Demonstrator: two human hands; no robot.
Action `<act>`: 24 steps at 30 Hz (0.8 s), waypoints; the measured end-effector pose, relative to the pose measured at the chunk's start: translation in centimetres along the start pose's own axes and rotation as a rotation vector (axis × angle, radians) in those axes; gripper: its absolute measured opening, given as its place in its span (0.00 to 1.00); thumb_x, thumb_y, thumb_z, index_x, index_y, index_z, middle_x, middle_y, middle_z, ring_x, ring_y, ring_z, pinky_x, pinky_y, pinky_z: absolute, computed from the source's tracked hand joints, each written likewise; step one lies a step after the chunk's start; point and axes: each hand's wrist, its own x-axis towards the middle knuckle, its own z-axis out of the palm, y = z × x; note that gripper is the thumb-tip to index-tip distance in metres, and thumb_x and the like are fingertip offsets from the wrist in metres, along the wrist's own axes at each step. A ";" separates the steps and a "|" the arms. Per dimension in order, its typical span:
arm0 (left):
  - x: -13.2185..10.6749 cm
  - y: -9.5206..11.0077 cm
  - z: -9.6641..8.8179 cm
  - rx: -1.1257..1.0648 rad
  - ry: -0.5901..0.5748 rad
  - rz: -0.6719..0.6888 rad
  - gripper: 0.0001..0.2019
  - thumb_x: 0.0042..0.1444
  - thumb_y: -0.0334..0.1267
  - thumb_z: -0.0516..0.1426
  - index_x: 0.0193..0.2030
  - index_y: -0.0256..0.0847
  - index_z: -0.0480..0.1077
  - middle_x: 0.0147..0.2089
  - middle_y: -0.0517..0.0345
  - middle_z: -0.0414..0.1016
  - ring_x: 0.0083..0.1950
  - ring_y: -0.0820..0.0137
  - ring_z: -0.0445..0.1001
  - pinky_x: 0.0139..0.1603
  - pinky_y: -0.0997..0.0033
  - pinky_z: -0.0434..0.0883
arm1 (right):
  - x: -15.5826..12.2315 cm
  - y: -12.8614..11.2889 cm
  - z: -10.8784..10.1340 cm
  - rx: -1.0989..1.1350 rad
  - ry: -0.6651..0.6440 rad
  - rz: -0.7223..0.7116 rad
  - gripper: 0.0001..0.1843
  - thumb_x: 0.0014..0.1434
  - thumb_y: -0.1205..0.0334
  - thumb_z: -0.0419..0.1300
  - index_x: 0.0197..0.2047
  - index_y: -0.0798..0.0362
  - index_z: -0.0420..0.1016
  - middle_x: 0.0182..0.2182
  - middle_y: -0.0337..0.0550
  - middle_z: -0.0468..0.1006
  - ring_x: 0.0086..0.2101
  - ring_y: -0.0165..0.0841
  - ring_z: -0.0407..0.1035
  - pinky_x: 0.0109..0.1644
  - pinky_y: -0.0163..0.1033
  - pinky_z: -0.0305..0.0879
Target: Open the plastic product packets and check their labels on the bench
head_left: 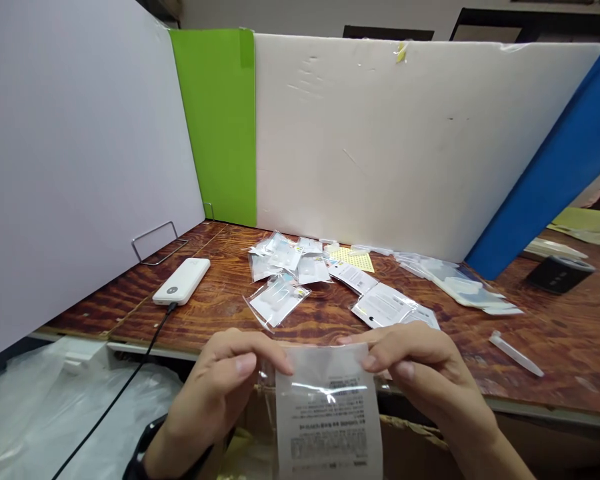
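Between my two hands hangs a clear plastic bag (329, 420) with a white printed card in it, its text upside down to me. My left hand (225, 387) pinches its top left edge with thumb and forefinger. At the top right, my right hand (425, 373) grips the same bag with its fingers closed. The bag is in front of the table edge, above a cardboard box (405, 433). On the table beyond lie a heap of small filled bags (280, 257), a single filled bag (277, 300) and some printed card packs (385, 303).
A white power bank (183, 280) with a black cable (125, 387) lies at left. A yellow dot sticker sheet (353, 259), flat clear bags (460, 283) and a slim white plastic piece (517, 353) are on the table. White, green (217, 127) and blue (545, 160) panels enclose it.
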 end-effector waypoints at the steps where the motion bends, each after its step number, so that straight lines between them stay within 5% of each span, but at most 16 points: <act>1: 0.0 -0.1 0.0 0.001 -0.003 0.003 0.10 0.48 0.43 0.62 0.26 0.40 0.80 0.29 0.52 0.81 0.31 0.66 0.75 0.35 0.72 0.71 | 0.0 0.0 0.1 -0.013 0.013 0.004 0.10 0.60 0.60 0.58 0.38 0.46 0.82 0.39 0.45 0.83 0.38 0.39 0.78 0.41 0.37 0.73; 5: 0.2 -1.0 -0.4 0.063 0.033 -0.046 0.03 0.46 0.38 0.66 0.27 0.45 0.77 0.32 0.58 0.81 0.34 0.68 0.76 0.34 0.74 0.71 | 0.2 0.1 0.9 -0.053 0.099 0.017 0.09 0.57 0.68 0.62 0.36 0.45 0.82 0.36 0.42 0.84 0.36 0.35 0.78 0.38 0.33 0.73; 9: 0.3 -1.5 -0.8 0.177 0.134 -0.062 0.05 0.47 0.35 0.66 0.26 0.43 0.74 0.24 0.62 0.74 0.28 0.73 0.72 0.28 0.79 0.68 | 0.5 0.2 2.0 0.036 0.163 0.096 0.11 0.53 0.72 0.64 0.33 0.45 0.81 0.33 0.39 0.83 0.32 0.30 0.76 0.34 0.29 0.73; 19: 0.4 -1.1 -0.1 -0.092 0.190 -0.101 0.08 0.38 0.33 0.69 0.25 0.39 0.75 0.22 0.61 0.73 0.23 0.76 0.69 0.23 0.81 0.66 | 0.8 1.2 2.4 0.282 0.251 0.314 0.04 0.50 0.67 0.68 0.28 0.50 0.78 0.27 0.37 0.78 0.27 0.26 0.72 0.29 0.28 0.69; 24: 0.8 -0.9 0.2 -0.159 0.178 -0.119 0.08 0.38 0.32 0.70 0.25 0.39 0.75 0.22 0.60 0.75 0.23 0.75 0.70 0.23 0.81 0.67 | 1.2 2.2 2.4 0.381 0.240 0.435 0.08 0.47 0.62 0.71 0.28 0.51 0.75 0.25 0.37 0.76 0.26 0.27 0.71 0.28 0.31 0.66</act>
